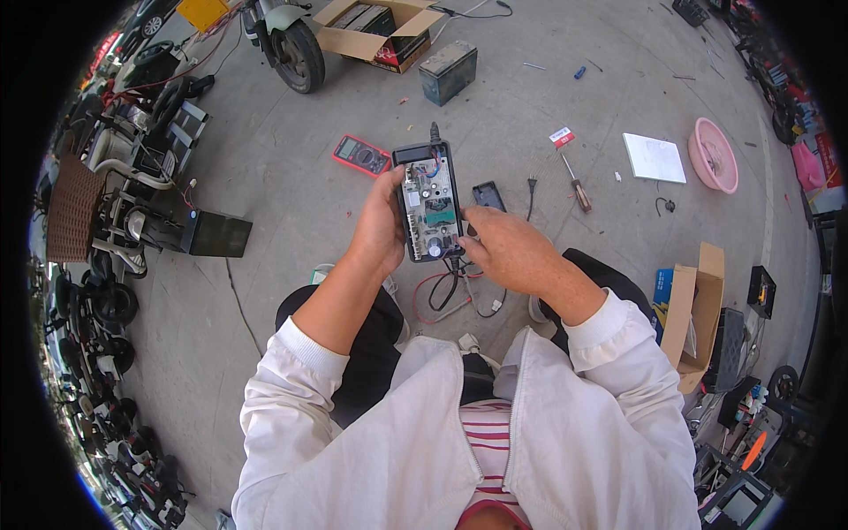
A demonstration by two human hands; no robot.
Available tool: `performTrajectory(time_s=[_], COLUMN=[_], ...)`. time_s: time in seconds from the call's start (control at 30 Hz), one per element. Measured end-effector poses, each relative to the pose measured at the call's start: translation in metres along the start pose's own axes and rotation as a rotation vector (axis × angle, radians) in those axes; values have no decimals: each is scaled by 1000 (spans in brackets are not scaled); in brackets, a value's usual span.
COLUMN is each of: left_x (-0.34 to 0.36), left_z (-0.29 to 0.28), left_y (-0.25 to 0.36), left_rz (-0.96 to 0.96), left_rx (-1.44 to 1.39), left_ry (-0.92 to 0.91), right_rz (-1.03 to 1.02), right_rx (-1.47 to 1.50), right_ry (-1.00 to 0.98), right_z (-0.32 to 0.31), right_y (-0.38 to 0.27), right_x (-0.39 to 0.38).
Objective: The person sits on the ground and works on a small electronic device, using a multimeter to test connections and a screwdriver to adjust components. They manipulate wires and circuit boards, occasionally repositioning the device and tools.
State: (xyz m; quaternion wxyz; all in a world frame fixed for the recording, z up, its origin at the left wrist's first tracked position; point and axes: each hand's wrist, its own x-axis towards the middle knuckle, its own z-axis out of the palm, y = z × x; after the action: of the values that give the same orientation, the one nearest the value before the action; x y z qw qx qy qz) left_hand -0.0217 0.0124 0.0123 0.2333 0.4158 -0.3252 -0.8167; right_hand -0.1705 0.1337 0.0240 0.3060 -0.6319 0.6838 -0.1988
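Note:
An opened battery charger [439, 212], a black casing with its circuit board bare, is held up in front of me. My left hand [380, 221] grips its left side, thumb along the upper edge. At the lower right side, my right hand [508, 243] has its fingers closed against the casing. Black and red cables [450, 296] hang from the charger's lower end, and a short cable [435, 132] leaves its top. Behind my right hand lies a black cover [488, 196] on the ground. A red multimeter [360, 155] rests beyond my left hand.
A screwdriver [579, 190], a plug [532, 184], a white notepad [654, 157] and a pink basin [712, 155] lie to the right. Farther off stand a battery [449, 72], an open carton [375, 35] and a scooter wheel [299, 57]. Another carton [698, 318] is near my right knee.

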Motion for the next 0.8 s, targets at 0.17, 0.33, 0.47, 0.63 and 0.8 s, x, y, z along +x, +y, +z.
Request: performTrajectory(time_s=[0.17,0.33,0.47,0.63,0.8], left_x=[0,2,0,-1,1], left_z=[-2,-3,-1,-3,-5], left_y=[1,0,1,1,0], left_rz=[-9,-10,-6,-11,-13], left_rx=[2,-14,-12,-13,-34], left_ry=[-3,0,11,10,-3], right_rz=[9,27,33,31,-45], right_rx=[-6,-19,-17,-23,-21], right_ry=[-15,-33,-35,-37,53], right_z=[0,-2,-2,-3,1], right_y=[0,-2,-4,-4,-2], right_x=[1,1,1,1,0])
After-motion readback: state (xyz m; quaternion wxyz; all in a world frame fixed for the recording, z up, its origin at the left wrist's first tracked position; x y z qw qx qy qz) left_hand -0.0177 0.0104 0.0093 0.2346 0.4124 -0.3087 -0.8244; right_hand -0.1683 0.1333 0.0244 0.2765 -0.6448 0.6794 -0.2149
